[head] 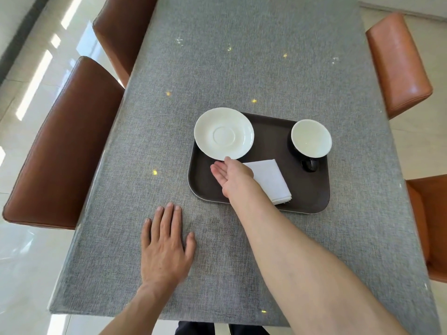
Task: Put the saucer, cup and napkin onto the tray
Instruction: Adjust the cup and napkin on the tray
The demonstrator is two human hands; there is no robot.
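Note:
A dark brown tray (pixel 312 194) lies on the grey table. The white saucer (pixel 223 134) sits over the tray's far left corner, and part of it reaches past the tray's edge. My right hand (pixel 233 176) holds the saucer's near rim, thumb on top and fingers just below it. A cup (pixel 311 138), black outside and white inside, stands in the tray's far right corner with its handle toward me. The folded white napkin (pixel 271 181) lies on the tray, partly under my right wrist. My left hand (pixel 167 247) rests flat on the table, fingers spread, holding nothing.
Two brown leather chairs (pixel 65 151) stand along the left side of the table and two orange ones (pixel 399 64) along the right. The grey tablecloth (pixel 254 56) stretches beyond the tray. The table's near edge is just below my forearms.

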